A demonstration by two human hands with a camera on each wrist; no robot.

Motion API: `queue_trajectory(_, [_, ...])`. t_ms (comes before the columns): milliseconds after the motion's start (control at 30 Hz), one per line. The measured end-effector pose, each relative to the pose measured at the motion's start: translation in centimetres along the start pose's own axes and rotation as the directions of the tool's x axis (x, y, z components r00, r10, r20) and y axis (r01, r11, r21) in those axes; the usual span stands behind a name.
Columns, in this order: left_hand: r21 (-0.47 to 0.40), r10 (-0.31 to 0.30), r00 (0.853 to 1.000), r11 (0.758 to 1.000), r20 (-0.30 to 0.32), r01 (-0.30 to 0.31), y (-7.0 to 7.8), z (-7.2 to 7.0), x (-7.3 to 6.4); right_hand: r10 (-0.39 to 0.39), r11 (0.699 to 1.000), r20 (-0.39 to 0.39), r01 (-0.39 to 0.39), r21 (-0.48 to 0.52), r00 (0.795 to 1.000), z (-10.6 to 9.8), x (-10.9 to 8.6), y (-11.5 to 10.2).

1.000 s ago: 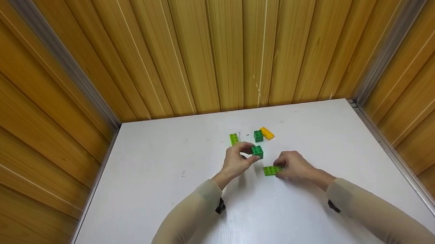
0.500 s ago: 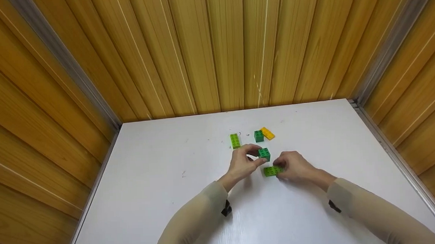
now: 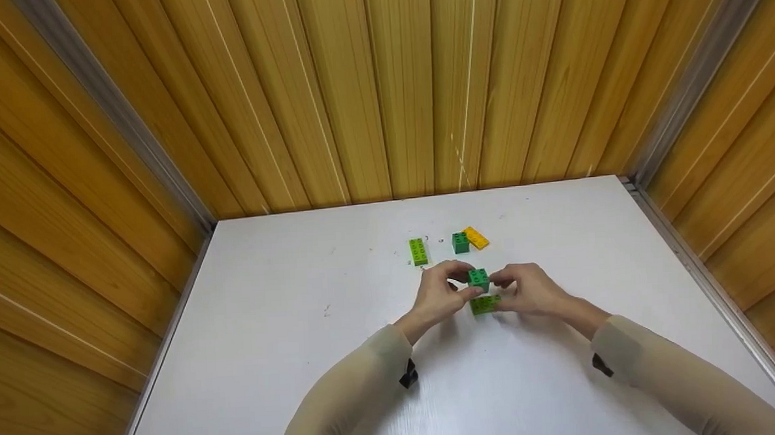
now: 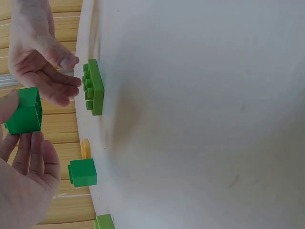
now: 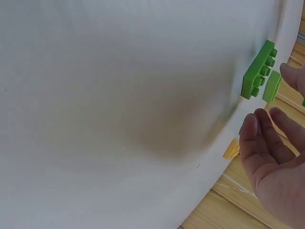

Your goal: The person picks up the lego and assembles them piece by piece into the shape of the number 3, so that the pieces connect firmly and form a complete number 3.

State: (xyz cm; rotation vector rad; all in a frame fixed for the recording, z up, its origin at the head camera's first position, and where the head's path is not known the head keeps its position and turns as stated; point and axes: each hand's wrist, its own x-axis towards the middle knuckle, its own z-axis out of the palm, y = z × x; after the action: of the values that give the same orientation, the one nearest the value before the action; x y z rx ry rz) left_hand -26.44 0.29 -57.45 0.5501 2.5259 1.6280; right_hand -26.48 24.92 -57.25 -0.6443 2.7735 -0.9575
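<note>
Between thumb and fingers, my left hand (image 3: 440, 297) pinches a green toy building brick (image 3: 478, 279) with studs on top. It hangs over a lime-green studded plate (image 3: 485, 305), which lies flat on the table. In the left wrist view the brick (image 4: 26, 112) shows part of its hollow underside and is well apart from the plate (image 4: 97, 90). My right hand (image 3: 533, 291) is beside the plate's right end. Its fingers (image 5: 267, 143) are spread and loosely bent in the right wrist view, with nothing between them.
Farther back on the white table (image 3: 267, 301) stands a second green brick (image 3: 460, 243), right by a yellow plate (image 3: 476, 237). Another lime-green plate (image 3: 418, 251) lies to their left. Wood-look panel walls (image 3: 401, 86) rise behind the table and at both sides.
My left hand has carried the green brick rightward and slightly nearer, from left of the lime-green plate to over it. My right hand has let go of that plate and lifted its fingers.
</note>
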Motion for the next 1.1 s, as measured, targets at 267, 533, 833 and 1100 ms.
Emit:
queue_trajectory(267, [0.030,-0.022,1.000,0.999,0.013,0.022,0.0,0.9,0.0,-0.018,0.998,-0.045,0.021,0.062,0.999,-0.7,-0.2,-0.3])
queue_trajectory(533, [0.039,-0.068,0.997,0.997,0.028,0.067,-0.1,2.1,0.3,-0.001,0.996,-0.052,0.005,0.085,0.999,-0.8,-0.2,-0.1])
queue_trajectory(833, [0.058,-0.086,0.994,0.995,0.064,0.083,-0.5,2.9,0.7,0.006,0.992,-0.053,0.000,0.126,0.999,-0.6,-0.5,0.3])
queue_trajectory(1100, [0.045,-0.081,0.990,0.996,0.115,0.076,-0.8,3.2,0.8,0.005,0.994,-0.044,0.000,0.108,0.999,-0.3,-0.7,0.9])
